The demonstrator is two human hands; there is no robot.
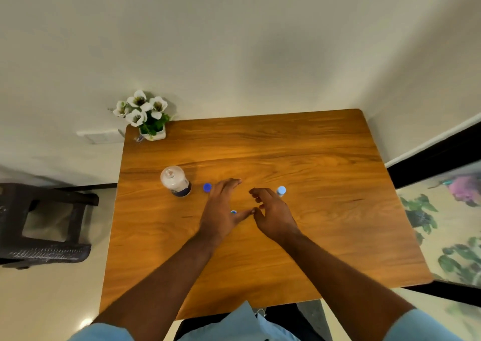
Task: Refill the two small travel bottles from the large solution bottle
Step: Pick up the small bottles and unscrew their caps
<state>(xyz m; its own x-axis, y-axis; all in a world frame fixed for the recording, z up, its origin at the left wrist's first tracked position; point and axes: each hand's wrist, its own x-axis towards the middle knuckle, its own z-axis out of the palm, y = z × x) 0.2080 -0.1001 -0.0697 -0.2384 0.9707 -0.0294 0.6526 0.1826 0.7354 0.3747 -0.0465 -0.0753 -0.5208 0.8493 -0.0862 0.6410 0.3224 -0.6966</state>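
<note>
Left grip (221, 207): my fingers straight, holding nothing.
Right grip (270, 210): loosely curled, empty.
Big bottle (175, 181): left of my left grip, on the bench (286, 249).
Small bottle (281, 191): just beyond my right grip.
Blue cap (207, 187): beside my left fingers.

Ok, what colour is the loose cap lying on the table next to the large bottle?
Blue. The cap shows best in the head view.

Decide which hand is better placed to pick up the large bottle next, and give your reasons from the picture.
Left. The left hand lies open on the large bottle's side of the table, probably a short reach away. The right hand is farther off, beside the pale small bottle, and would have to cross over.
</note>
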